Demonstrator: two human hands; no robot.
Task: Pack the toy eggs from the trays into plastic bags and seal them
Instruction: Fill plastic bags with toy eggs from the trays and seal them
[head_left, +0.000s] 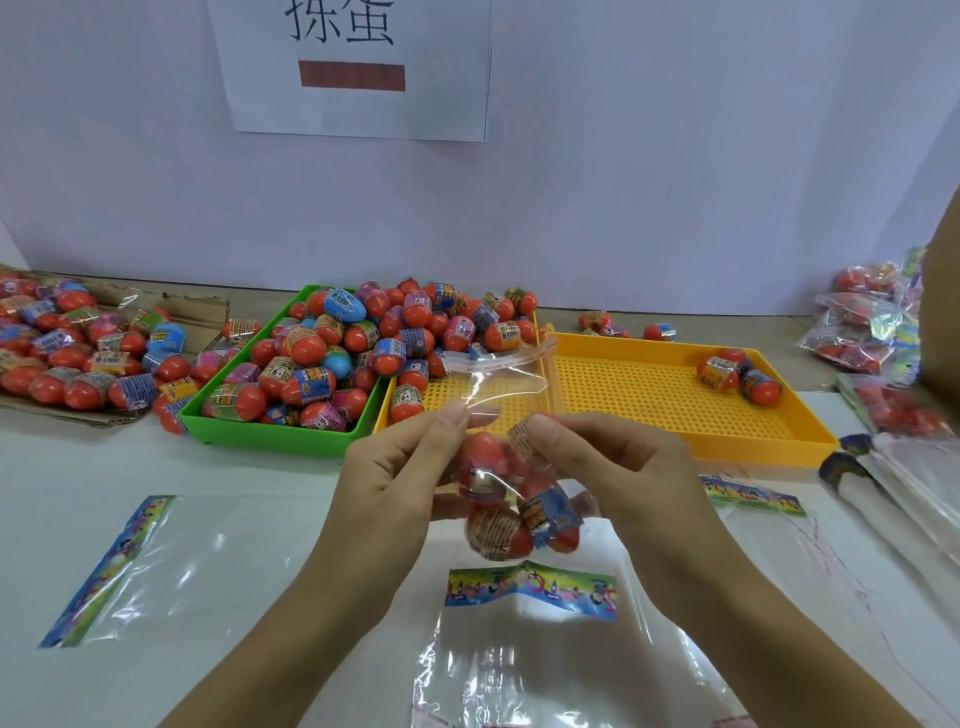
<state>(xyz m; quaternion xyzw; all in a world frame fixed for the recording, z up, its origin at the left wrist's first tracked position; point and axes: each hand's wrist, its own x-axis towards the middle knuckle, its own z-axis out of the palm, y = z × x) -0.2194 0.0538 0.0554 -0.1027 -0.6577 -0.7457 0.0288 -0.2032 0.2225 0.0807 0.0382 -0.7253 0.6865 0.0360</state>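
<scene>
A clear plastic bag (498, 384) holding several red toy eggs (511, 512) hangs above the table, between both hands. My left hand (402, 473) pinches the bag's left side just above the eggs. My right hand (602, 467) pinches the right side. The bag's open top with its adhesive strip stands up above my fingers. Behind it, a green tray (270, 439) is heaped with red eggs. A yellow perforated tray (649, 400) holds a few eggs in its far right corner.
Empty bags lie flat on the white table: one at the left (130, 566), one under my hands (530, 639), more at the right (909, 483). Loose eggs cover cardboard at the far left (67, 348). Filled bags are piled at the far right (867, 322).
</scene>
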